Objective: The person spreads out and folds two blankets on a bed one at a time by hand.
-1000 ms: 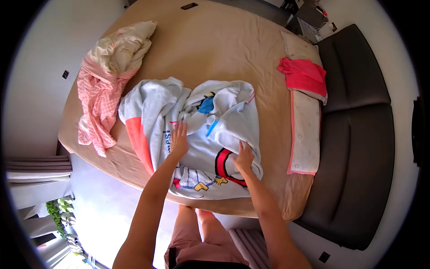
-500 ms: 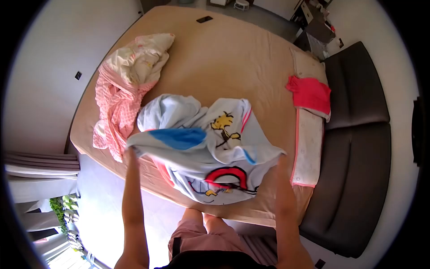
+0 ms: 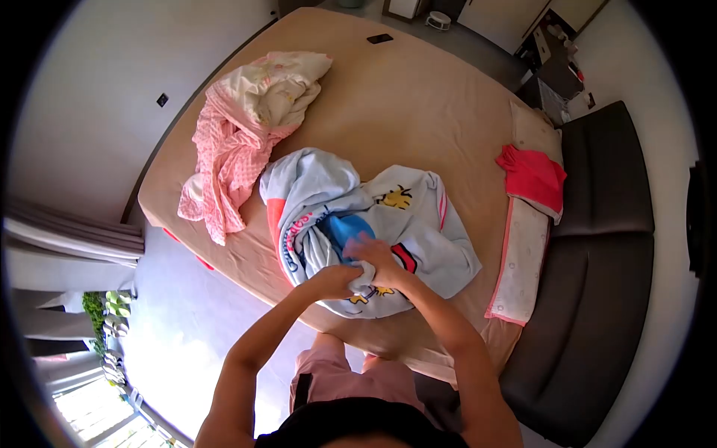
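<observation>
A pale blue blanket point(image 3: 441, 224) with cartoon prints, red and blue patches lies bunched on the bed near its close edge. My left hand point(image 3: 336, 282) is closed round a gathered white corner of it, low over the pile. Close beside it, my right hand point(image 3: 379, 263) reaches over the blanket from the right. Its fingers are blurred but look stretched out and apart, near the blue patch. Whether they touch the cloth I cannot tell.
The bed point(image 3: 403, 97) has a tan sheet. A pink and white quilt point(image 3: 239, 134) lies at its left. A black phone point(image 3: 379, 39) lies at the far edge. Pillows point(image 3: 519, 261), a red cloth point(image 3: 532, 179) and a dark headboard point(image 3: 590, 299) are on the right.
My hands were wide apart, holding up the blanket's two corners. They have come together in the middle, the stretched edge has dropped into folds, and my right hand seems to have released its corner.
</observation>
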Demonstrator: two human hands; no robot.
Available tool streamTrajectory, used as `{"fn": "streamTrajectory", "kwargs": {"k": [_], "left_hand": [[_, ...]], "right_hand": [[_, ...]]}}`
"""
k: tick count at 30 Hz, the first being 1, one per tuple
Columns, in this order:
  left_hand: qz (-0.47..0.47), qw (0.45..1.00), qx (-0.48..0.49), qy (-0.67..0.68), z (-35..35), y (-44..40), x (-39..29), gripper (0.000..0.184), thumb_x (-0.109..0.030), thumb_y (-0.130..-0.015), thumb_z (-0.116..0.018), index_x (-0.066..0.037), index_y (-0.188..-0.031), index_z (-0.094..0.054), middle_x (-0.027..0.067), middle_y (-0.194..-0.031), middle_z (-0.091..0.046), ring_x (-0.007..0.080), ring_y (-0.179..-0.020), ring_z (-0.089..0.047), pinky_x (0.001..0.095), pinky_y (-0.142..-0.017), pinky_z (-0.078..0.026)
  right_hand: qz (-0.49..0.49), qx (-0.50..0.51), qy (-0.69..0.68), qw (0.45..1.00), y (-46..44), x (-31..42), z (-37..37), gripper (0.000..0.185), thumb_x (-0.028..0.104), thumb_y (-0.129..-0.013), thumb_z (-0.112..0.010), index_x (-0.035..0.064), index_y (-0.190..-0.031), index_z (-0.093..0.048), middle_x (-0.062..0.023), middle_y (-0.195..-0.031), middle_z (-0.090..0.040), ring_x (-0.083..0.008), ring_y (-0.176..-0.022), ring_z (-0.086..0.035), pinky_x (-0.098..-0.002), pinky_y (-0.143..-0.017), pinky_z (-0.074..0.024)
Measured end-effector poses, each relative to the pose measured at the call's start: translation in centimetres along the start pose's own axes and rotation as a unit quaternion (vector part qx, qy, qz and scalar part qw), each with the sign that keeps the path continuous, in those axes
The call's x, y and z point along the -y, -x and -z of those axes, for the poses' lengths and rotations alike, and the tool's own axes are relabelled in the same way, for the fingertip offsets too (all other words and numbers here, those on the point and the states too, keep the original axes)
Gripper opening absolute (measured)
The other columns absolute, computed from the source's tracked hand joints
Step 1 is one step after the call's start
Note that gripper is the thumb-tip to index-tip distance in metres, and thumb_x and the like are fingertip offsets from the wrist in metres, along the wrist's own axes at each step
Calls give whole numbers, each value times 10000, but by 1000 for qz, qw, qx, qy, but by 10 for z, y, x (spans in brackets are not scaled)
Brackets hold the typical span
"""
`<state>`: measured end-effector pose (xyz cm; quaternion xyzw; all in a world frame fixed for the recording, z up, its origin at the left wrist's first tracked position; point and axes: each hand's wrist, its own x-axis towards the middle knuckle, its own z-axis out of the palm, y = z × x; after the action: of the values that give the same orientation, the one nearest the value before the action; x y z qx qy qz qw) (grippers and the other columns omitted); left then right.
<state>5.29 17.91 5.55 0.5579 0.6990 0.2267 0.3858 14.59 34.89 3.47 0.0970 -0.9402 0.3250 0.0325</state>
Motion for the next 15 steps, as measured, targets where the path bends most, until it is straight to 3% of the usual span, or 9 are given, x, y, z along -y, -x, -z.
{"fn": "streamTrajectory", "kwargs": {"k": [2, 4, 6, 8, 9, 10, 12, 13, 15], "left_hand": [[-64, 993, -49, 83, -3, 4, 5, 531, -233, -645, -709, -85, -1101, -482, 148, -930, -570, 321, -861, -562, 354, -759, -451], [-48, 942, -132, 305, -2, 8, 14, 613, -277, -631, -738, -79, -1136, -452, 118, -1085, -524, 306, -1021, -499, 346, -861, -410], [-71, 987, -141, 33, 13, 3, 0, 678, -403, -668, -710, -120, -1212, -420, 68, -1280, -428, 244, -1279, -256, 450, -1030, -185], [42, 998, 1, 54, 2, -22, -8, 594, -505, -791, -534, -155, -1255, -412, 37, -1288, -436, 240, -1289, -256, 509, -1035, -109], [108, 981, 59, 147, -6, -44, 6, 550, -546, -861, -346, -189, -1274, -415, 17, -1254, -479, 241, -1268, -302, 528, -1033, -82], [145, 989, 24, -33, -19, -56, 3, 497, -489, -903, -264, -192, -1261, -438, 32, -1244, -494, 226, -1239, -352, 518, -1030, -98], [335, 924, 75, -167, -29, -72, 5, 464, -428, -897, -330, -201, -1298, -389, 59, -1222, -511, 200, -1204, -394, 549, -992, -143], [392, 894, 25, -214, -46, -82, 30, 469, -396, -887, -362, -201, -1313, -359, 73, -1220, -507, 224, -1184, -407, 561, -960, -179], [459, 834, -53, -302, -55, -83, 51, 510, -338, -860, -428, -194, -1335, -311, 90, -1247, -469, 272, -1160, -410, 564, -908, -242]], "right_hand": [[-67, 182, -68, 979, 25, -26, -23, 421, 126, -655, -643, 69, -1066, -566, -152, -1098, -565, -264, -1107, -483, -391, -879, -365], [-199, 42, -185, 962, 56, 10, 32, 365, 88, -671, -598, 31, -1030, -573, -157, -919, -626, -272, -939, -583, -347, -805, -427], [-216, 66, -239, 945, 90, 31, 83, 355, 78, -687, -573, -1, -1033, -557, -148, -871, -632, -219, -818, -593, -316, -733, -447], [-230, 89, -250, 936, 119, 66, 128, 361, 118, -700, -598, -3, -1038, -562, -142, -879, -633, -165, -826, -570, -310, -742, -440], [-271, 117, -236, 926, 136, 73, 148, 381, 160, -712, -630, 1, -1052, -563, -147, -918, -637, -150, -884, -561, -304, -779, -431], [-329, 113, -201, 916, 178, 58, 151, 382, 180, -713, -647, 0, -1042, -576, -128, -915, -635, -153, -885, -558, -302, -780, -431], [-375, 41, -271, 886, 217, 70, 177, 387, 217, -711, -678, 2, -1023, -598, -83, -910, -629, -156, -875, -556, -299, -773, -431], [-360, -23, -369, 856, 222, 100, 211, 390, 232, -708, -693, 3, -1012, -608, -58, -907, -626, -157, -864, -556, -297, -767, -433], [-424, 2, -359, 831, 247, 103, 242, 403, 235, -686, -710, -13, -988, -609, -51, -879, -622, -148, -846, -565, -282, -749, -441]]}}
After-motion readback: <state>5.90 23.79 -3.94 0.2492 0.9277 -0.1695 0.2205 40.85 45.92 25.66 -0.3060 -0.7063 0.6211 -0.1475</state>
